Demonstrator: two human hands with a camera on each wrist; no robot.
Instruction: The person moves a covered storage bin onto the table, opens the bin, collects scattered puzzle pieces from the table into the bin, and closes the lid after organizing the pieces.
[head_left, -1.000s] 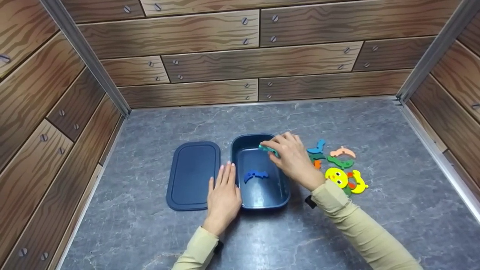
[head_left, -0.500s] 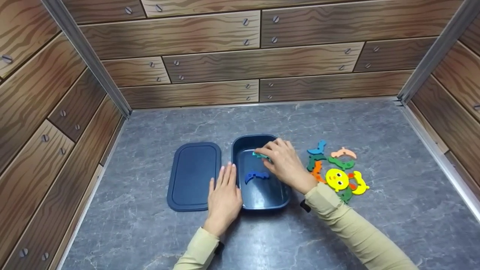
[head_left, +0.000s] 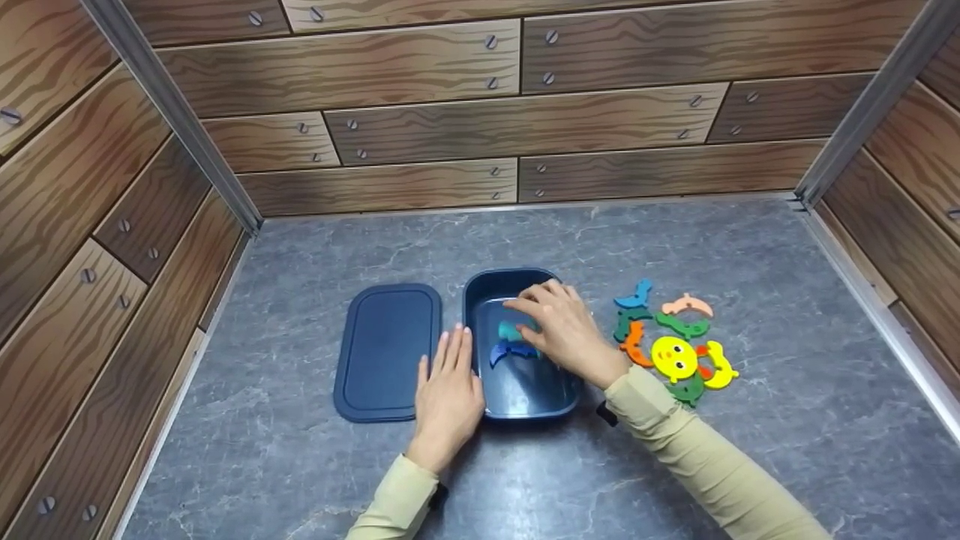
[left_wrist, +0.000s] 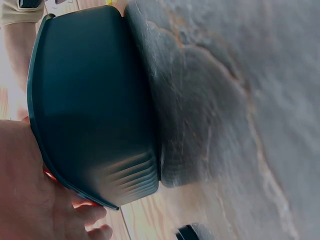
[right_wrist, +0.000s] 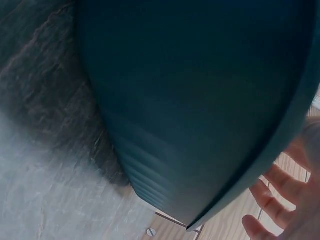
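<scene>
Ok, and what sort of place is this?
Probably a small purpose-built work booth: panels with what looks like a printed wood-plank pattern stand on three sides, joined by metal corner strips, around a grey marbled work surface.

Box (head_left: 525, 394) looks plastic, glossy inside; lid (head_left: 388, 349) at its 9 o'clock, matt plastic. Pieces (head_left: 674, 358) at 3 o'clock look smooth. Tabletop (head_left: 551, 487) shines; sleeves (head_left: 712, 442) are cloth.

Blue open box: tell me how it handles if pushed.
The blue box would probably slide rather than tip, sitting low and flat on the table. Its smooth walls hold their shape, so likely stiff. It may be light: the blue piece and teal piece inside look small.
</scene>
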